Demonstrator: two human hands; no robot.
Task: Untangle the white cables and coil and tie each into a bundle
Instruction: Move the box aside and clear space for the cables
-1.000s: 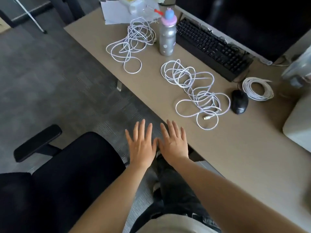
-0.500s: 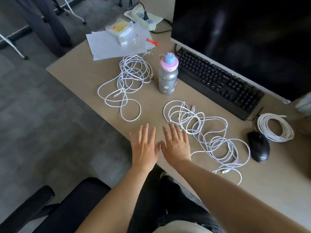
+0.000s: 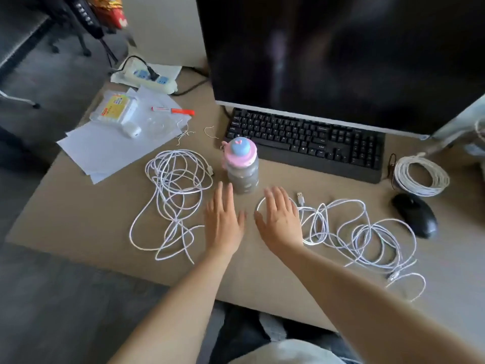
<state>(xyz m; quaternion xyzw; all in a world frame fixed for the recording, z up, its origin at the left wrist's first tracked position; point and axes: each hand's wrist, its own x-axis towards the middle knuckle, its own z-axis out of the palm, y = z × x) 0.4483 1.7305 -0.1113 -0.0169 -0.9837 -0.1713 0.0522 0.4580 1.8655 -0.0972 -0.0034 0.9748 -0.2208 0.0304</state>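
Note:
Two loose tangles of white cable lie on the beige desk (image 3: 78,211). The left tangle (image 3: 172,195) spreads left of my hands. The right tangle (image 3: 359,232) runs from under my right hand toward the mouse, with a USB plug (image 3: 301,198) at its top. My left hand (image 3: 223,222) hovers flat with straight fingers between the tangles, holding nothing. My right hand (image 3: 280,222) is also flat and spread, over the left loop of the right tangle; I cannot tell whether it touches. A coiled white cable bundle (image 3: 420,176) sits at the far right.
A grey bottle with a pink lid (image 3: 242,166) stands just beyond my fingertips. Behind it are a black keyboard (image 3: 307,143) and a dark monitor (image 3: 341,56). A black mouse (image 3: 416,214) lies right. Papers (image 3: 110,151), a red pen (image 3: 174,110) and a power strip (image 3: 149,77) lie back left.
Both hands have moved forward from the desk's near edge to above the desk by the bottle and spread slightly apart. The view has tilted up toward the monitor.

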